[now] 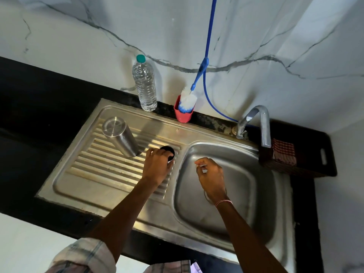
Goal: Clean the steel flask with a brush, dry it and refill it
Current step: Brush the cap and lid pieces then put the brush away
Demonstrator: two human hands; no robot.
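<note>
The steel flask (120, 137) stands on the ribbed drainboard (102, 170), flat closed end up, just left of the left hand (157, 166) and apart from it. That hand's fingers curl over a black cap (167, 149) on the drainboard. The right hand (211, 176) hangs loosely curled over the sink basin (246, 194), holding nothing. Behind stand a bottle brush (188, 101) in a red cup (183, 115) and a plastic water bottle (144, 85).
</note>
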